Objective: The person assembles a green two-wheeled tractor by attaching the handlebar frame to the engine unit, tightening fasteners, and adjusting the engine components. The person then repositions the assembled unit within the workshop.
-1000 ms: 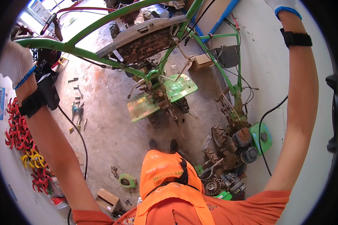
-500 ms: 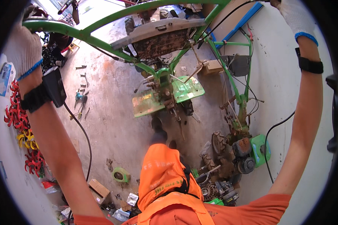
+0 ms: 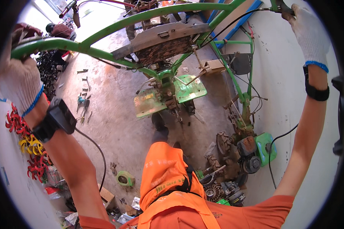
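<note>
My left hand (image 3: pixel 22 82), in a white knit glove with a blue cuff, is closed round the left end of a green tubular handlebar (image 3: pixel 111 33). My right hand (image 3: pixel 309 36), gloved alike, grips the dark right-hand grip (image 3: pixel 283 8) of the same handlebar, near the picture's top edge. The bar belongs to a walk-behind tiller (image 3: pixel 168 86) standing in front of me, with two green fender plates (image 3: pixel 190 90) low on it. A worn grey cover (image 3: pixel 160 41) spans between the handlebar tubes. Some of my fingers are cut off by the dark rim.
A second green tiller (image 3: pixel 252 152) stands along the right wall. Hand tools (image 3: pixel 84 103) lie on the floor at left. Red and yellow tines (image 3: pixel 28 145) are piled by the left wall. Close to my legs are a green ring-shaped part (image 3: pixel 125 178) and a cardboard box (image 3: pixel 107 196).
Both hands have come lower in the picture, the left one most. The handlebar's left end has dropped with it and shifted slightly left. Both hands keep their grip.
</note>
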A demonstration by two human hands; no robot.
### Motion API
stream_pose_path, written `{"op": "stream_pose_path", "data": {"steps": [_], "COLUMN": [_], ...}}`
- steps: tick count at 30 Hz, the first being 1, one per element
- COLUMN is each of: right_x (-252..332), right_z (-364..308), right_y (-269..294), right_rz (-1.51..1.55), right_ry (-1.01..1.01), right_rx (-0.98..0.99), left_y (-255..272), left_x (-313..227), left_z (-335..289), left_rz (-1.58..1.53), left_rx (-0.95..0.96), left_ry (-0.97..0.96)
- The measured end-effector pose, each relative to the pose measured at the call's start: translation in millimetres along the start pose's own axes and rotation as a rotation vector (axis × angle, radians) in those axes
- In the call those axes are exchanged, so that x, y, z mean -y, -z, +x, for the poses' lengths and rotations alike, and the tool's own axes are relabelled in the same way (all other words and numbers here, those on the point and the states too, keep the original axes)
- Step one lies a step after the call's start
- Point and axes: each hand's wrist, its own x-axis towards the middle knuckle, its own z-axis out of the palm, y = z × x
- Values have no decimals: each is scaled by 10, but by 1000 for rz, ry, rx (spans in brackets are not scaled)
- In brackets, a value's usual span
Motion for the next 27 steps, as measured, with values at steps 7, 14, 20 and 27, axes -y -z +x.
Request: {"op": "stream_pose_path", "data": {"steps": [7, 14, 20, 27], "right_x": [57, -134, -363, -296], "right_z": [-365, -596, -1184, -1824], "right_y": [151, 276, 564, 1367], "right_rz": [-166, -112, -202, -330], "right_ry": [-163, -174, -260, -336], "right_rx": [394, 461, 484, 506], "left_y": [346, 909, 1400, 1888], "left_x": [-110, -302, -471, -351], "left_z": [-132, -396, -569, -738], "left_rz": [-599, -885, -1424, -1725], "left_rx": [-47, -36, -198, -437], "left_ry": [299, 553, 838, 957]}}
